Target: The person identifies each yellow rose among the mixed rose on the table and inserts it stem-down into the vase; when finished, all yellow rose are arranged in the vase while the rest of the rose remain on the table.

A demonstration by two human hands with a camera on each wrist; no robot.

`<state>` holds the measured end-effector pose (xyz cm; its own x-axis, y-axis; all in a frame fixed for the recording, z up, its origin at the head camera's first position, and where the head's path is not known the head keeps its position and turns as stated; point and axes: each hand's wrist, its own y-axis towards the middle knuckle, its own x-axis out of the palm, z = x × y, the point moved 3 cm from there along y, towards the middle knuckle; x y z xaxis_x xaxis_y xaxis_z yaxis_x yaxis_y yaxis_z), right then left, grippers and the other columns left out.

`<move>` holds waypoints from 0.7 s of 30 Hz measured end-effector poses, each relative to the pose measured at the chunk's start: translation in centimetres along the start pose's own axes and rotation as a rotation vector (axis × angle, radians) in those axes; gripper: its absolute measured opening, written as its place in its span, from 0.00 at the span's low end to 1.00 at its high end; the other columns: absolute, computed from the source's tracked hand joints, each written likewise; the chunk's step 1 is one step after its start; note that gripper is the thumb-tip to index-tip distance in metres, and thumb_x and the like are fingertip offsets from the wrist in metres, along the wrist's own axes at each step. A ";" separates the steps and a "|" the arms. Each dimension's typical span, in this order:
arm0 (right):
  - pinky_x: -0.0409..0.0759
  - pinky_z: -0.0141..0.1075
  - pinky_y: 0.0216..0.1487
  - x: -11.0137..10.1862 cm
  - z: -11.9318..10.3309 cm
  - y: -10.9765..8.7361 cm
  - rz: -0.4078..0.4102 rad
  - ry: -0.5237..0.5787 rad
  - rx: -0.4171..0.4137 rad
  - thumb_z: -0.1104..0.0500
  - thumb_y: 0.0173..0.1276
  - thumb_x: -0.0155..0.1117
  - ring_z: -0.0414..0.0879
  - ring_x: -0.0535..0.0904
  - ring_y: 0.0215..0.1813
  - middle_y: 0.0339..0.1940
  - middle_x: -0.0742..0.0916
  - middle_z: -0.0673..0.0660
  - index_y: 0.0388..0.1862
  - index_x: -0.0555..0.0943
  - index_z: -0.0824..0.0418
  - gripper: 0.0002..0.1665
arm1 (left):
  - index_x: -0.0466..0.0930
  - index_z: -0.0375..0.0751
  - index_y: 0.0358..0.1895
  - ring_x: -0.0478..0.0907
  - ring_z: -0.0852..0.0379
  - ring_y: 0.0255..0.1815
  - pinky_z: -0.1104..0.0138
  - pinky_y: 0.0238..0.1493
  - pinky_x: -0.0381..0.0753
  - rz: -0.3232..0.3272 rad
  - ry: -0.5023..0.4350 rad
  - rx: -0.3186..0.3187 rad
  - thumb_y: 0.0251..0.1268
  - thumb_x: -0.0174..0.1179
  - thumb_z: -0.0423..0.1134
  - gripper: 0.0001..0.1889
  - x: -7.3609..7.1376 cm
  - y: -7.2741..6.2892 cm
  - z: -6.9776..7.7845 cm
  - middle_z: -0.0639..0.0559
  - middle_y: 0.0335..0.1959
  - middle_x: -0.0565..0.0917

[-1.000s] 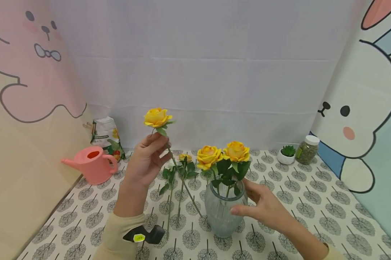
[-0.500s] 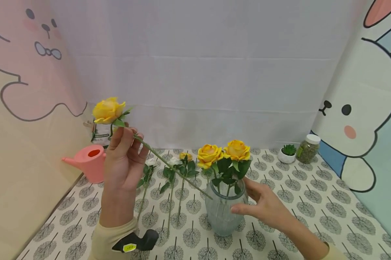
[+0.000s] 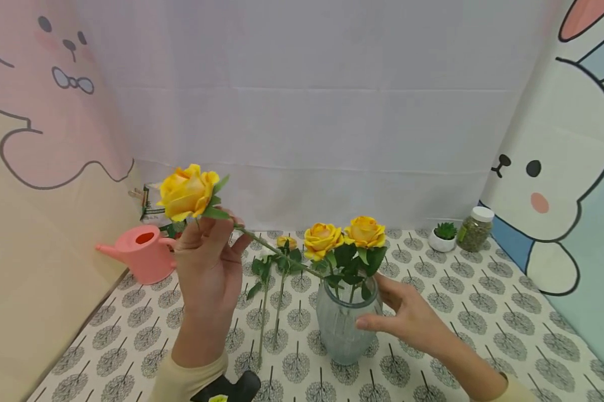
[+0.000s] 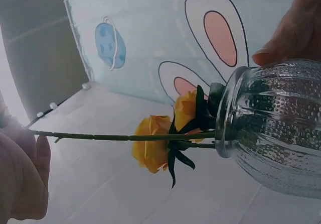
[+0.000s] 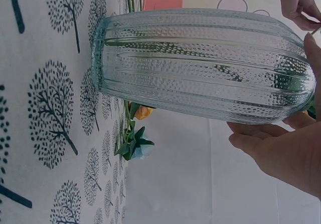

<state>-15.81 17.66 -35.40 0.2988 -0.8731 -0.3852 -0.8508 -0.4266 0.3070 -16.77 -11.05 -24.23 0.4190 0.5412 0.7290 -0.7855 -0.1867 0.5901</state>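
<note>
My left hand (image 3: 211, 273) pinches the stem of a yellow rose (image 3: 187, 192) just below its bloom. The green stem (image 4: 108, 137) slants down to the right, its lower end at the mouth of a ribbed clear glass vase (image 3: 344, 335). Two other yellow roses (image 3: 323, 241) stand in that vase, their blooms above the rim. My right hand (image 3: 407, 318) holds the vase near its top, thumb in front and fingers round the far side. In the right wrist view, the vase (image 5: 195, 68) stands upright on the cloth and stems show through the glass.
Flowers with leafy stems (image 3: 264, 273) lie left of the vase, one with a yellow bloom (image 3: 286, 242). A pink watering can (image 3: 146, 259) and a printed bag (image 3: 153, 209) are at the left back. A potted succulent (image 3: 442, 239) and a white-lidded jar (image 3: 475, 230) stand at the right back.
The left hand swung left with the rose, then came slightly back right and nearer. The rose tilted, and its stem end rose from beside the vase to its mouth. The right hand stayed put.
</note>
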 end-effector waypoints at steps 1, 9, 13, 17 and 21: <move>0.68 0.37 0.68 0.0 0.0 0.0 0.000 0.003 -0.006 0.62 0.64 0.74 0.61 0.68 0.71 0.74 0.70 0.64 0.77 0.61 0.66 0.47 | 0.88 0.30 0.33 0.81 0.51 0.34 0.64 0.35 0.87 -0.009 0.025 0.020 0.62 0.62 0.18 0.07 0.0 -0.1 -0.1 0.43 0.33 0.84; 0.67 0.39 0.69 0.0 0.0 0.0 0.007 0.008 -0.008 0.62 0.62 0.74 0.59 0.69 0.71 0.74 0.71 0.62 0.78 0.61 0.65 0.48 | 0.85 0.28 0.45 0.81 0.51 0.33 0.62 0.36 0.88 -0.086 0.219 0.130 0.59 0.57 0.12 0.15 0.6 -1.1 -1.2 0.43 0.35 0.83; 0.67 0.39 0.69 -0.1 0.0 -0.1 0.004 0.001 0.006 0.62 0.63 0.74 0.60 0.69 0.71 0.73 0.72 0.63 0.77 0.61 0.67 0.48 | 0.88 0.32 0.45 0.83 0.53 0.36 0.61 0.35 0.88 -0.090 0.314 0.148 0.51 0.60 0.11 0.21 0.8 -1.6 -2.0 0.44 0.39 0.85; 0.67 0.37 0.68 0.0 0.1 0.0 -0.002 0.001 -0.002 0.62 0.63 0.74 0.61 0.69 0.71 0.73 0.72 0.63 0.77 0.61 0.65 0.47 | 0.90 0.37 0.43 0.84 0.54 0.39 0.62 0.36 0.88 -0.098 0.377 0.107 0.48 0.60 0.09 0.25 0.8 -1.9 -2.8 0.45 0.42 0.87; 0.68 0.38 0.68 0.0 0.1 0.0 0.000 0.003 0.012 0.62 0.63 0.74 0.61 0.69 0.71 0.73 0.72 0.64 0.77 0.62 0.66 0.47 | 0.90 0.40 0.43 0.85 0.54 0.34 0.61 0.37 0.88 -0.100 0.493 0.015 0.53 0.60 0.11 0.23 0.4 -1.5 -3.8 0.45 0.40 0.87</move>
<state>-15.85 17.73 -35.48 0.2999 -0.8740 -0.3822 -0.8558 -0.4235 0.2971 -17.15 -7.49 -26.16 0.2242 0.8793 0.4203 -0.7443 -0.1238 0.6562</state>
